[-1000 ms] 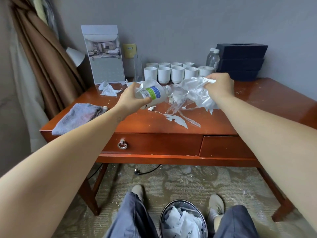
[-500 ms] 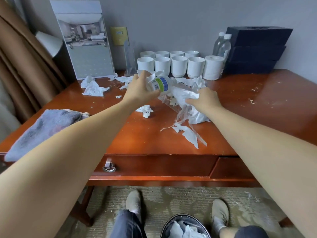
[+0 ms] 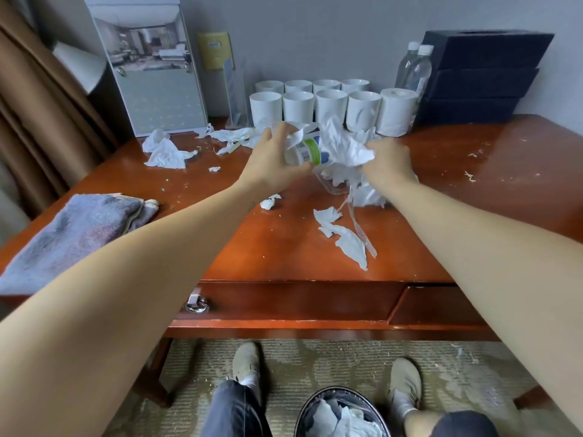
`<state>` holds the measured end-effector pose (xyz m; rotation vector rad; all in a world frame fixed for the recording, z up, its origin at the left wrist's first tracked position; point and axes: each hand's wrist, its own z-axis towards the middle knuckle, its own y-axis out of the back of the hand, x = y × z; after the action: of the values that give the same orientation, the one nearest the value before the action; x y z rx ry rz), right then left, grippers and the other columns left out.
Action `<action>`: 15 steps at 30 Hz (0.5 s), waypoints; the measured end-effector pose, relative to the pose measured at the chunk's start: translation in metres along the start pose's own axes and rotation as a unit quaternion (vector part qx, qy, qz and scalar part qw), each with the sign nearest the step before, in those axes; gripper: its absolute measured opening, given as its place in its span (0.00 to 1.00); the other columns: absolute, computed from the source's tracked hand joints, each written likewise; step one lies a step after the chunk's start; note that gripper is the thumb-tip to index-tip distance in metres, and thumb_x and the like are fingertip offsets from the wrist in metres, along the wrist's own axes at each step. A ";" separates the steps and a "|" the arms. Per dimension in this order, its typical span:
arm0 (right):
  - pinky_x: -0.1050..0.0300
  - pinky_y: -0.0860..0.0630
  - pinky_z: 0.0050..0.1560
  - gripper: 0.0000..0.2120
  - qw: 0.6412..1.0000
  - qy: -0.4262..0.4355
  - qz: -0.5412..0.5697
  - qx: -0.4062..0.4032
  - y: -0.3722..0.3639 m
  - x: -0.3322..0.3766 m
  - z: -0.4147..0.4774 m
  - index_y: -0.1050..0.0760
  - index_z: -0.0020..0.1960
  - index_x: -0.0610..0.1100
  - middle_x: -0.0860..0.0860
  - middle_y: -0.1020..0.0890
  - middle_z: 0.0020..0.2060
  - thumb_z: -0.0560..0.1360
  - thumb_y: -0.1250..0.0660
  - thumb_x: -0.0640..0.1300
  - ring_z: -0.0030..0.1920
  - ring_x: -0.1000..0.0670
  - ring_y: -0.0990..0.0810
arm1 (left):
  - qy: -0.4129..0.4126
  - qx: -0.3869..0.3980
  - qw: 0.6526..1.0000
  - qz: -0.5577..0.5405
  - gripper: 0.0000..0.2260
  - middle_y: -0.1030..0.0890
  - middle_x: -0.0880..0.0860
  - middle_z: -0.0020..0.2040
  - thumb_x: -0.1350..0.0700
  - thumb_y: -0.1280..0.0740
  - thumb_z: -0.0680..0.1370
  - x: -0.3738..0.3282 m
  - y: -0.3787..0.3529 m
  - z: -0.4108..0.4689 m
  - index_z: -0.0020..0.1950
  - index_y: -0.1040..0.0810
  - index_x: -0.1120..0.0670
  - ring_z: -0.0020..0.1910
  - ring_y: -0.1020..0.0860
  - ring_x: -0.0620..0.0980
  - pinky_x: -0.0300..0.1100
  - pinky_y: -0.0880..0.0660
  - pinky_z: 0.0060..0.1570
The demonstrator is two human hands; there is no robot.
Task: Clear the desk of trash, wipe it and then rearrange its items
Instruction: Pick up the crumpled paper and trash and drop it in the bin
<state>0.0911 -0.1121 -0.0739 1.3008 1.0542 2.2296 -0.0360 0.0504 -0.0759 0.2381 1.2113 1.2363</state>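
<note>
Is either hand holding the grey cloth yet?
No, the grey cloth lies on the desk at its left end; the left hand grips a bottle and the right hand grips crumpled tissue.

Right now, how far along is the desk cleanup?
Early. Done: some tissue lies in the bin. In hand: left hand grips a small bottle, right hand clutches crumpled tissue over the desk. Left: torn tissue scraps near the photo stand and front edge, crumbs, then wiping with the untouched cloth, and rearranging.
</note>
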 end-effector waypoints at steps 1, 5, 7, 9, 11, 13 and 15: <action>0.61 0.33 0.42 0.10 0.999 -0.003 0.023 -0.031 0.010 0.003 0.005 0.19 0.55 0.39 0.41 0.18 0.51 0.76 0.36 0.33 0.54 0.41 0.20 | 0.000 0.002 1.000 0.004 0.29 0.29 0.55 0.62 0.47 0.26 0.72 -0.001 0.000 -0.001 0.69 0.33 0.52 0.59 0.26 0.54 0.46 0.26 0.56; 0.59 0.27 0.43 0.08 0.992 0.001 0.079 -0.099 0.056 0.016 0.024 0.18 0.54 0.38 0.42 0.18 0.50 0.75 0.31 0.36 0.54 0.42 0.19 | 0.016 -0.006 1.000 0.023 0.29 0.30 0.55 0.61 0.47 0.26 0.72 -0.008 -0.002 -0.002 0.69 0.34 0.51 0.58 0.25 0.55 0.47 0.24 0.55; 0.63 0.31 0.35 0.05 0.989 0.011 0.099 -0.109 0.077 0.021 0.028 0.21 0.40 0.39 0.45 0.21 0.41 0.74 0.30 0.37 0.45 0.44 0.21 | 0.020 -0.006 0.999 0.029 0.29 0.30 0.55 0.61 0.47 0.26 0.72 -0.011 -0.003 -0.003 0.69 0.34 0.50 0.59 0.25 0.56 0.49 0.23 0.56; 0.64 0.37 0.28 0.10 0.986 0.016 0.117 -0.118 0.092 0.026 0.027 0.24 0.36 0.42 0.48 0.24 0.42 0.74 0.28 0.41 0.42 0.49 0.27 | 0.023 -0.004 0.999 0.040 0.30 0.30 0.55 0.62 0.45 0.26 0.71 -0.015 -0.005 -0.003 0.68 0.34 0.49 0.60 0.25 0.57 0.53 0.23 0.58; 0.67 0.37 0.26 0.06 0.983 0.020 0.136 -0.123 0.101 0.029 0.024 0.20 0.44 0.39 0.49 0.24 0.45 0.75 0.28 0.43 0.43 0.51 0.27 | 0.028 0.000 0.998 0.047 0.31 0.30 0.55 0.62 0.44 0.25 0.70 -0.020 -0.006 -0.004 0.68 0.34 0.49 0.61 0.26 0.58 0.56 0.23 0.59; 0.71 0.37 0.25 0.06 0.982 0.027 0.146 -0.120 0.105 0.031 0.020 0.21 0.47 0.39 0.49 0.23 0.45 0.75 0.28 0.43 0.43 0.51 0.27 | 0.026 -0.002 0.998 0.052 0.31 0.30 0.55 0.62 0.44 0.26 0.70 -0.026 -0.006 -0.007 0.68 0.34 0.50 0.61 0.27 0.58 0.56 0.24 0.58; 0.66 0.33 0.32 0.10 0.982 0.030 0.145 -0.115 0.107 0.032 0.016 0.21 0.47 0.36 0.48 0.23 0.43 0.75 0.28 0.43 0.43 0.51 0.27 | 0.007 -0.017 0.999 0.041 0.30 0.30 0.55 0.61 0.44 0.26 0.71 -0.032 -0.005 -0.009 0.68 0.34 0.50 0.59 0.26 0.57 0.54 0.24 0.58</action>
<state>0.0957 -0.1563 0.0298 1.3628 0.6307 2.5283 -0.0348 0.0186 -0.0647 0.2574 1.2028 1.3310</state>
